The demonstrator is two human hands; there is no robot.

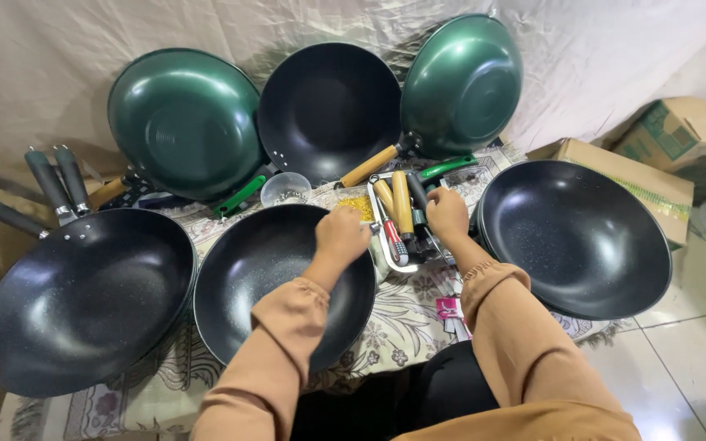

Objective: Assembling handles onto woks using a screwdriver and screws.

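Observation:
My left hand (341, 234) reaches over the far rim of a black wok (247, 278) and rests at the edge of a small metal tray (379, 224). The tray holds wooden and black handles (402, 204) and a red-handled screwdriver (394, 238). My right hand (446, 214) is curled over the handles on the tray's right side; whether it grips one is hidden by the fingers. Both arms wear tan sleeves. A patch of small yellow pieces (359, 206) lies just beyond my left hand.
More woks surround the tray: black ones at left (83, 302), right (578, 237) and back centre (328, 110), green ones leaning at back (185, 122) (461, 82). A clear glass bowl (285, 189), a patterned cloth (406, 314), cardboard boxes (655, 175) and tiled floor (696, 359) are around.

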